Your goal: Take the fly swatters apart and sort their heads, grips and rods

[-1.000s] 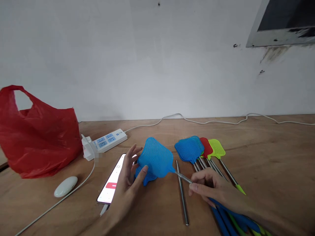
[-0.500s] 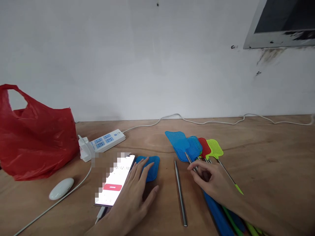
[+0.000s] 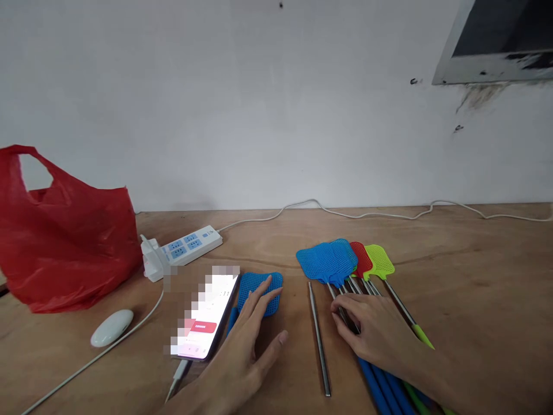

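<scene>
My left hand [image 3: 246,340] lies flat with fingers spread, its fingertips on a loose blue swatter head [image 3: 259,291] next to a phone [image 3: 207,317]. My right hand [image 3: 371,331] rests palm down over the metal shafts of a row of fly swatters, fingers lightly curled on them. The swatter heads fan out beyond it: blue swatter heads [image 3: 326,262], a red swatter head [image 3: 362,258] and a lime swatter head [image 3: 379,260]. A bare metal rod [image 3: 318,337] lies on the wooden table [image 3: 475,276] between my two hands.
A red plastic bag [image 3: 64,242] stands at the far left. A white power strip [image 3: 181,249] with its cable lies behind the phone. A white mouse [image 3: 113,327] sits near the front left. White cables [image 3: 389,214] run along the wall.
My right hand carried the assembled blue swatter from the left over to the row and laid it flat on it. My left hand dropped onto the loose blue head.
</scene>
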### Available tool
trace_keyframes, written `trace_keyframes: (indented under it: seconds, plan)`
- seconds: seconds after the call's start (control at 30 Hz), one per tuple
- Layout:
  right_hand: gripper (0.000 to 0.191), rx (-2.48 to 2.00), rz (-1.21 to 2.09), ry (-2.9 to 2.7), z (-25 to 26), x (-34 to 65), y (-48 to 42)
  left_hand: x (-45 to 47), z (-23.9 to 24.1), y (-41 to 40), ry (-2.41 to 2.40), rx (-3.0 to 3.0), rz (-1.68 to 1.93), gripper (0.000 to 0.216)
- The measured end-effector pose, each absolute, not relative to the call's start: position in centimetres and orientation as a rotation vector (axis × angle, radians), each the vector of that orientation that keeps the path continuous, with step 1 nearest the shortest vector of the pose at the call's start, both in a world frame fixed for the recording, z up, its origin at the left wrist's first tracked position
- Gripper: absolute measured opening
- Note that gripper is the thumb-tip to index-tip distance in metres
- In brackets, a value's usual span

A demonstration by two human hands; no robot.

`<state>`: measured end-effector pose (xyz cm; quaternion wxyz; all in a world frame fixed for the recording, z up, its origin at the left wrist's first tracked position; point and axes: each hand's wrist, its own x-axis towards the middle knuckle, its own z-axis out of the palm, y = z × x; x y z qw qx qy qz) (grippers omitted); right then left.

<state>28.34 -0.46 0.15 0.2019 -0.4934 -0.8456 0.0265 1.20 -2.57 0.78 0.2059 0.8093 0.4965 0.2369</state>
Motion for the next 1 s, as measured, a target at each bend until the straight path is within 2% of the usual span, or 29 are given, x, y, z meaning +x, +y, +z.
trace_keyframes:
  seconds: [0.13, 0.23, 0.33, 0.4, 0.6, 0.7, 0.83, 0.9, 1.0]
  plan:
    - [0.015, -1.305, 0.13, -2.356, 0.7, 28.1, -0.6, 1.0, 2.5, -2.2, 1.474, 2.31, 0.948, 0.036]
    - [0.015, -1.278, 0.138, -2.355, 0.6, 28.2, -0.6, 0.4, 2.6, -1.5, 1.736, 2.464, 0.731, 0.024]
    - [0.017, -1.255, 0.154, -2.355, 0.4, 28.2, -0.5, 0.2, 1.8, -1.1, 1.959, 2.56, 0.271, 0.029]
    - [0.017, -1.239, 0.172, -2.345, 0.4, 28.2, -0.5, 0.3, 1.4, -1.1, 1.991, 2.605, 0.132, 0.033]
    - [0.018, -1.226, 0.192, -2.362, 0.7, 28.1, -0.6, 0.9, 1.4, -2.1, 1.524, 2.632, 0.315, 0.037]
    - [0.018, -1.222, 0.201, -2.379, 0.7, 28.1, -0.6, 0.9, 1.4, -2.0, 1.612, 2.696, 0.303, 0.039]
    - [0.018, -1.227, 0.22, -2.382, 0.6, 28.1, -0.7, 0.6, 0.9, -1.5, 1.92, 2.731, -0.001, 0.04]
    - [0.018, -1.218, 0.234, -2.376, 0.5, 28.1, -0.7, 0.7, 0.8, -1.7, 1.847, 2.719, -0.019, 0.041]
    - [0.019, -1.21, 0.271, -2.361, 0.5, 28.1, -0.6, 1.2, 1.3, -2.3, 1.504, 2.68, 0.195, 0.041]
